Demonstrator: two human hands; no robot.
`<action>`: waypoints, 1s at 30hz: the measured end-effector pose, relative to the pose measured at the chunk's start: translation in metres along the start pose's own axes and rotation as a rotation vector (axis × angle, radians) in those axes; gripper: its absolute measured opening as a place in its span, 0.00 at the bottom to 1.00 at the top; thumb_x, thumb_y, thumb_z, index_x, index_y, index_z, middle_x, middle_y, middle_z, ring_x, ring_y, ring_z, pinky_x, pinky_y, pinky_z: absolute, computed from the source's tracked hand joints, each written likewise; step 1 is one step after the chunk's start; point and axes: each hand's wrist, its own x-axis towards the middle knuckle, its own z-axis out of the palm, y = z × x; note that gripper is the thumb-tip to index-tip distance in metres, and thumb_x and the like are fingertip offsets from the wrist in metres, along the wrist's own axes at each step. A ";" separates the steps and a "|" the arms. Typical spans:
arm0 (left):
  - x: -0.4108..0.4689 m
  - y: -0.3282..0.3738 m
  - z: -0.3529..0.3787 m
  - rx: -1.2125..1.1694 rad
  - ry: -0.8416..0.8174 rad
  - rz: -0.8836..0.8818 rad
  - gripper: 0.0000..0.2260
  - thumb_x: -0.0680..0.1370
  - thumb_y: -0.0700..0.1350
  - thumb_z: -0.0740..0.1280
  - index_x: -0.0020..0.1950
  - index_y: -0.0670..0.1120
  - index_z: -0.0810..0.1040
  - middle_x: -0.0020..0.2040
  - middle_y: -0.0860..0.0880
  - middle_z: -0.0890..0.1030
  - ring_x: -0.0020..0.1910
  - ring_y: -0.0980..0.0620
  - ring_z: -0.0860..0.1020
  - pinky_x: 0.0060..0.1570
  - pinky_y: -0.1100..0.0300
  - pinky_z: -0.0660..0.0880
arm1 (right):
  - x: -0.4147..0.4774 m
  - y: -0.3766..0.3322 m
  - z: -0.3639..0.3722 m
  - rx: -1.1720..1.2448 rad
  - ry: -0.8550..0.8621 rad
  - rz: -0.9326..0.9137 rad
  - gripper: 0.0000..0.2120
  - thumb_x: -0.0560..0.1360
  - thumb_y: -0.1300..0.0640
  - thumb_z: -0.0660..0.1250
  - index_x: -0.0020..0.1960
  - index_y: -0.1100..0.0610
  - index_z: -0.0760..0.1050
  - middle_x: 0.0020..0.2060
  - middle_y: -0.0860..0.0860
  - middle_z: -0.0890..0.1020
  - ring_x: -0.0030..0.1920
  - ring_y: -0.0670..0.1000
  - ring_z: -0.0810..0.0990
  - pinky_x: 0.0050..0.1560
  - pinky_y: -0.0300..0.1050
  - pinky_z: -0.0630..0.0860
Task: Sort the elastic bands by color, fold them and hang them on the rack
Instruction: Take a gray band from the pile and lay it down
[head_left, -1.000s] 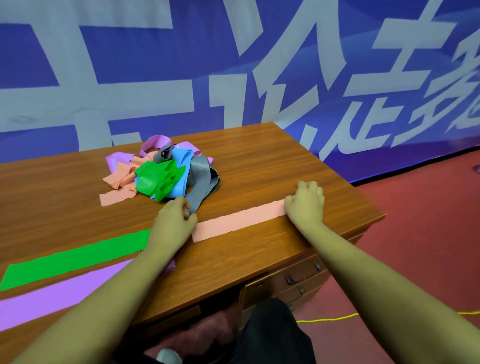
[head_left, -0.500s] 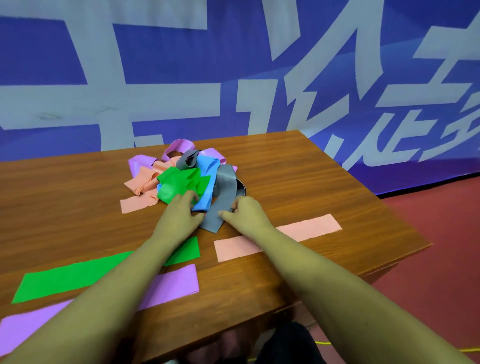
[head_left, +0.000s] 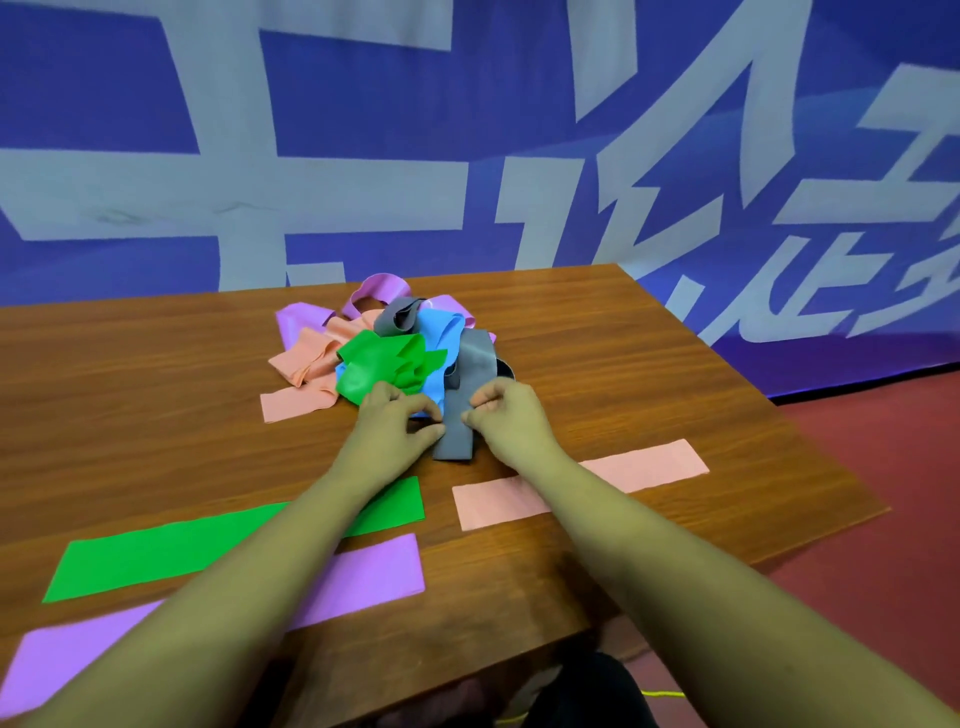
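left hand (head_left: 392, 423): fingers curled, pinching near end of grey band (head_left: 460, 439) | right hand (head_left: 506, 415): pinching same band, just beside left | grey band: runs from tangled pile (head_left: 384, 358) mid-bench (head_left: 156, 374) toward the person, between both hands | flat green band (head_left: 156, 551), purple band (head_left: 374, 571), pink band (head_left: 649, 465): near edge, under forearms

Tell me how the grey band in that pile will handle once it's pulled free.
Probably floppy: the grey band drapes and curls over the pile. Likely light, since its near end lies thin and flat. It may drag the blue band, tangled beside it.
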 end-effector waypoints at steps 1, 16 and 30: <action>-0.004 0.003 -0.005 -0.093 -0.012 -0.004 0.10 0.72 0.52 0.75 0.52 0.55 0.82 0.51 0.46 0.69 0.55 0.50 0.70 0.63 0.57 0.67 | -0.001 -0.010 -0.002 0.081 0.009 0.000 0.07 0.71 0.64 0.72 0.44 0.55 0.76 0.38 0.50 0.78 0.42 0.51 0.78 0.43 0.45 0.77; 0.011 0.093 -0.118 -0.239 0.281 0.221 0.02 0.79 0.43 0.67 0.48 0.47 0.80 0.44 0.48 0.84 0.41 0.52 0.80 0.41 0.68 0.74 | -0.024 -0.128 -0.048 0.335 -0.017 -0.156 0.09 0.78 0.62 0.65 0.57 0.59 0.78 0.46 0.56 0.80 0.34 0.49 0.77 0.29 0.40 0.74; -0.016 0.158 -0.188 -0.659 0.137 0.226 0.12 0.78 0.44 0.69 0.60 0.43 0.76 0.49 0.47 0.85 0.49 0.53 0.84 0.49 0.58 0.78 | -0.065 -0.223 -0.086 0.376 0.046 -0.524 0.04 0.75 0.63 0.69 0.43 0.57 0.75 0.32 0.51 0.78 0.28 0.49 0.75 0.27 0.40 0.72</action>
